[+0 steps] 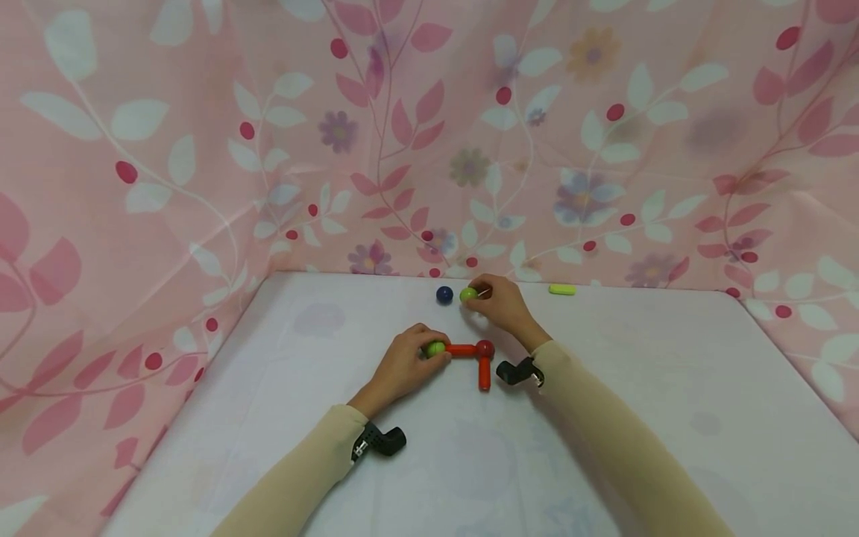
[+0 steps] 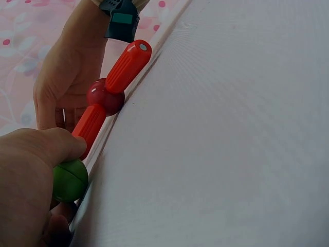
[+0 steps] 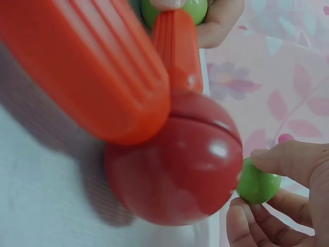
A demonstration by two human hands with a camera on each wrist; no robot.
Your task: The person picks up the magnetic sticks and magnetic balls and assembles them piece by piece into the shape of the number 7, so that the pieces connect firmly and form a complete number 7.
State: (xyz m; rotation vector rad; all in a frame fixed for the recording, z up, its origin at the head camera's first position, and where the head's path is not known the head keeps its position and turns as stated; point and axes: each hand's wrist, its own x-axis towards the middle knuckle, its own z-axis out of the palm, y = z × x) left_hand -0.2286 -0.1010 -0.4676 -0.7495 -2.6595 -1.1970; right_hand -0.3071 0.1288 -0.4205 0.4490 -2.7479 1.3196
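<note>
My left hand holds a green ball at the left end of a joined piece. From that ball a red ridged stick runs to a dark red ball, and a second red stick comes off it toward the front. In the left wrist view the thumb lies where the green ball meets the stick. Farther back, my right hand pinches another green ball between thumb and fingers, plainly seen in the right wrist view. Just left of it lies a dark blue ball.
A yellow-green stick lies near the back edge of the white-covered table, right of my right hand. Pink floral cloth hangs behind and at both sides. Each wrist carries a small black camera.
</note>
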